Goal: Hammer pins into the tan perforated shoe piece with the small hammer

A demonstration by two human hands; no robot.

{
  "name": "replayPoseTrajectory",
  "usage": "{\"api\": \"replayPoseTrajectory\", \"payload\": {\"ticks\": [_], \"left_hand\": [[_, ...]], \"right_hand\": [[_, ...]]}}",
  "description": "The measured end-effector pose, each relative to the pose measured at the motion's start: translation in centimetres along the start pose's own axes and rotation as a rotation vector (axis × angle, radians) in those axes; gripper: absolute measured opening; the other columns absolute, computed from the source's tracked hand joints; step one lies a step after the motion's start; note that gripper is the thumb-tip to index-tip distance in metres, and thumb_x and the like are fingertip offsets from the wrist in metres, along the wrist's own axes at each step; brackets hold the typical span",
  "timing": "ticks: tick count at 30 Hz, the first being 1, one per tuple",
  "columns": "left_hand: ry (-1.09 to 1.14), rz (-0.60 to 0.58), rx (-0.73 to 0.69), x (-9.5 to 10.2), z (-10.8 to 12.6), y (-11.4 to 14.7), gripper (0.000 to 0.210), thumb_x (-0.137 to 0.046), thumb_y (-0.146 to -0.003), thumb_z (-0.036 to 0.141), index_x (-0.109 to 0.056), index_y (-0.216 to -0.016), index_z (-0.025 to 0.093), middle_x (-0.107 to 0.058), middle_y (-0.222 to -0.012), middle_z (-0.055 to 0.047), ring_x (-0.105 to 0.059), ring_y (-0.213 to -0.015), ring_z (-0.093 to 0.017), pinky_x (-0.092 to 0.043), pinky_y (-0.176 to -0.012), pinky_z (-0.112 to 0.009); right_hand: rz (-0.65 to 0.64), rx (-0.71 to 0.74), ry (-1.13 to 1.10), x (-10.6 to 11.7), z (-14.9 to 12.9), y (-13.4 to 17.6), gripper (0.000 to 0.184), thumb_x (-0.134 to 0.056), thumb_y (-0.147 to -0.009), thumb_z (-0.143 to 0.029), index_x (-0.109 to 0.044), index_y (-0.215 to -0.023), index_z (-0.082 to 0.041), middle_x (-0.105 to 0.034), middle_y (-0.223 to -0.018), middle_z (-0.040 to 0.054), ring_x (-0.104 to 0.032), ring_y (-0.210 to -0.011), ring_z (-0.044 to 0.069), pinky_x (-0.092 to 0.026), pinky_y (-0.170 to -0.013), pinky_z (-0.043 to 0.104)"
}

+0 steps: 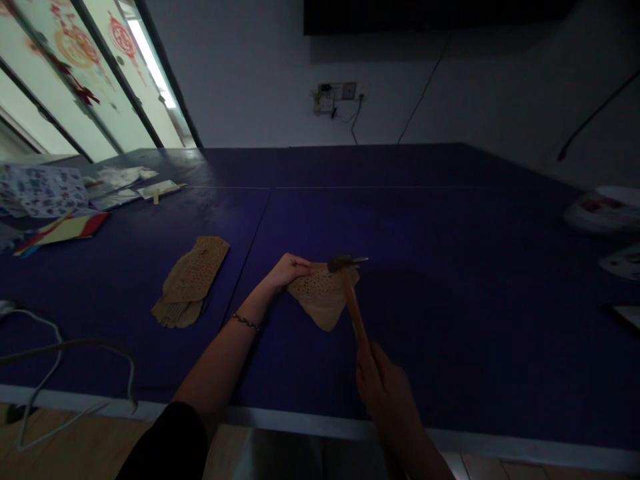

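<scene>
My right hand (383, 383) is wrapped round the wooden handle of a claw hammer (354, 303). The hammer's dark metal head lies over the upper right part of a brown, roughly triangular sheet (325, 303) dotted with small holes; I cannot tell whether it touches. At the sheet's upper left edge, my left hand (290, 270) grips and steadies it, fingers closed along the border. Further left on the blue table lies a small pile of similar brown perforated pieces (197, 273), overlapping one another.
The blue table (440, 333) has a pale front edge. White cables (57, 347) loop over its left front. Papers and a patterned bag (45, 190) lie at the far left. Blurred pale items (607, 210) sit at the right. Behind is a wall with sockets (337, 93).
</scene>
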State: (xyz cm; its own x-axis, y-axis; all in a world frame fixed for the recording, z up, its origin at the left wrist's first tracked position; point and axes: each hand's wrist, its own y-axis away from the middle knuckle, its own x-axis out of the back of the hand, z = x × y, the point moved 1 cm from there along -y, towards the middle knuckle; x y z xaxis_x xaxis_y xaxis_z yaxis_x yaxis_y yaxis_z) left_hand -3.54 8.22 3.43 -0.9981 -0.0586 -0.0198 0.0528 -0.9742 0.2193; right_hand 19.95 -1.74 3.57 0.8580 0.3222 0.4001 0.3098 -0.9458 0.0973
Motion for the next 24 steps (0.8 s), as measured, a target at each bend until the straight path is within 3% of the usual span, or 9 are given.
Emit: {"api": "replayPoseTrajectory", "payload": {"ticks": [5, 11, 17, 24], "left_hand": [[0.028, -0.010, -0.004, 0.1, 0.0, 0.0, 0.017, -0.066, -0.056, 0.016, -0.070, -0.072, 0.012, -0.067, -0.063, -0.002, -0.059, -0.052, -0.011, -0.046, -0.053, -0.022], [0.037, -0.018, -0.003, 0.2, 0.1, 0.1, 0.015, -0.065, -0.055, 0.015, -0.069, -0.069, 0.012, -0.066, -0.060, -0.002, -0.058, -0.050, -0.010, -0.045, -0.051, -0.021], [-0.009, -0.042, 0.006, -0.1, 0.2, 0.1, 0.016, -0.062, -0.057, 0.013, -0.069, -0.071, 0.011, -0.066, -0.060, -0.001, -0.057, -0.050, -0.010, -0.044, -0.051, -0.021], [-0.002, -0.033, 0.015, 0.1, 0.3, 0.3, 0.018, -0.063, -0.058, 0.015, -0.069, -0.074, 0.011, -0.066, -0.062, -0.003, -0.057, -0.051, -0.011, -0.045, -0.053, -0.022]], "right_hand": [[0.004, -0.020, -0.006, 0.2, 0.6, 0.9, 0.034, -0.037, -0.080, -0.050, -0.050, -0.067, -0.021, -0.049, -0.046, -0.0003, -0.044, -0.037, 0.012, -0.031, -0.036, 0.023], [0.061, 0.074, 0.087, -0.3, 0.3, 0.8, 0.040, -0.032, -0.081, -0.052, -0.052, -0.070, -0.019, -0.051, -0.047, 0.0014, -0.046, -0.041, 0.013, -0.031, -0.037, 0.023], [-0.003, 0.050, 0.125, -0.2, 0.3, 0.3, 0.043, -0.028, -0.083, -0.051, -0.050, -0.066, -0.019, -0.048, -0.043, -0.0001, -0.044, -0.036, 0.011, -0.029, -0.035, 0.022], [0.005, 0.057, 0.117, -0.5, 0.6, -0.2, 0.040, -0.029, -0.081, -0.052, -0.047, -0.064, -0.020, -0.047, -0.043, -0.0006, -0.043, -0.036, 0.011, -0.028, -0.036, 0.023]]}}
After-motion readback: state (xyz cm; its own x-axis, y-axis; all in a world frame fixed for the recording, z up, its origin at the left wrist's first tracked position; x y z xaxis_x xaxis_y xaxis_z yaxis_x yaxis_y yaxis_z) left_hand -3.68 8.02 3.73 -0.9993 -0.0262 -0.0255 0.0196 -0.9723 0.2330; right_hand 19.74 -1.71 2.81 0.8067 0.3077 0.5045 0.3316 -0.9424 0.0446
